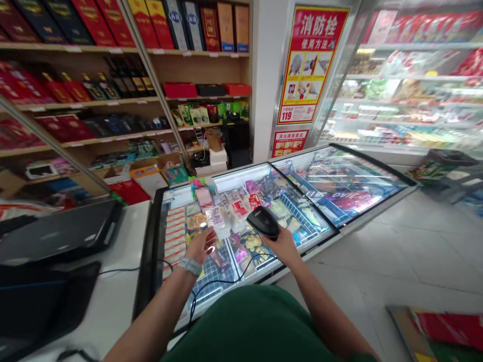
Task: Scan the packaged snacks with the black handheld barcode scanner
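Observation:
A black barcode scanner point(263, 221) is gripped in my right hand point(281, 243), over the glass top of a chest freezer point(222, 274). Its black cable runs down across the glass. My left hand point(202, 245), with a light watch at the wrist, hovers by a small pack with purple print point(215, 217); its fingers are apart and slightly curled, and nothing shows in them. Beside that pack are white packs with red print point(239, 207), in front of the scanner. A colourful item point(203, 192) stands behind them.
At the left, a counter point(123, 241) bears a dark device point(64, 231) and cables. Shelves of boxes and bottles point(128, 83) rise behind the freezer. On the right are a lit display fridge point(415, 90) and, low down, a red package point(449, 329) by the tiled floor.

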The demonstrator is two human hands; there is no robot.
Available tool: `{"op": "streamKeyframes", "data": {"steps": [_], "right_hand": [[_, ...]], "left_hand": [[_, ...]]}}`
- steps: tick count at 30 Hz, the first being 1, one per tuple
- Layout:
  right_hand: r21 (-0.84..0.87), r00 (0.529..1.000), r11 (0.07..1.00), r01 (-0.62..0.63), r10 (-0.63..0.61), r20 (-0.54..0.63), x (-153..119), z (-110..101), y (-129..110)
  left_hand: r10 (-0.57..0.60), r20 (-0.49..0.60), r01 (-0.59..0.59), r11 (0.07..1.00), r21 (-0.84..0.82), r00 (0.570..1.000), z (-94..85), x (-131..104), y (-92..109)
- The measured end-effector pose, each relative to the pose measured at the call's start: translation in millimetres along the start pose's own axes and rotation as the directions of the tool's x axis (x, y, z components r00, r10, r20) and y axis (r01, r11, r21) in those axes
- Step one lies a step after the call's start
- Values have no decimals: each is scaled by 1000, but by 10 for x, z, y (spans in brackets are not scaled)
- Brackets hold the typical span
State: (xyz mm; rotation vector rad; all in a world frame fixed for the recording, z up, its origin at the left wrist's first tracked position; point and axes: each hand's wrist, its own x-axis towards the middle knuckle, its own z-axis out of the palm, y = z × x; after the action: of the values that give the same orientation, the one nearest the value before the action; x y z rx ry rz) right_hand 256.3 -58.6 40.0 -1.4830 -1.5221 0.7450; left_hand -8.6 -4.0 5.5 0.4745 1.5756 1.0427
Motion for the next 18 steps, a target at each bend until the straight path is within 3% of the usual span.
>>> {"op": "streamKeyframes", "data": {"steps": [6,10,14,18], "right_hand": [[-73,996,996,57,-51,78,42,154,-49],[-66,984,993,101,-90,154,43,224,-104],[-51,970,991,126,-112,216,29,244,-144],[-82,960,983,162,-138,245,36,245,-211]], "left_hand": [[236,-18,-235,971,47,972,-332,47,29],[413,-14,-412,909,68,910,-547,55,96],[595,54,-592,777,213,802,-727,52,148],[636,105,-631,705,324,765,-819,7,230]]}}
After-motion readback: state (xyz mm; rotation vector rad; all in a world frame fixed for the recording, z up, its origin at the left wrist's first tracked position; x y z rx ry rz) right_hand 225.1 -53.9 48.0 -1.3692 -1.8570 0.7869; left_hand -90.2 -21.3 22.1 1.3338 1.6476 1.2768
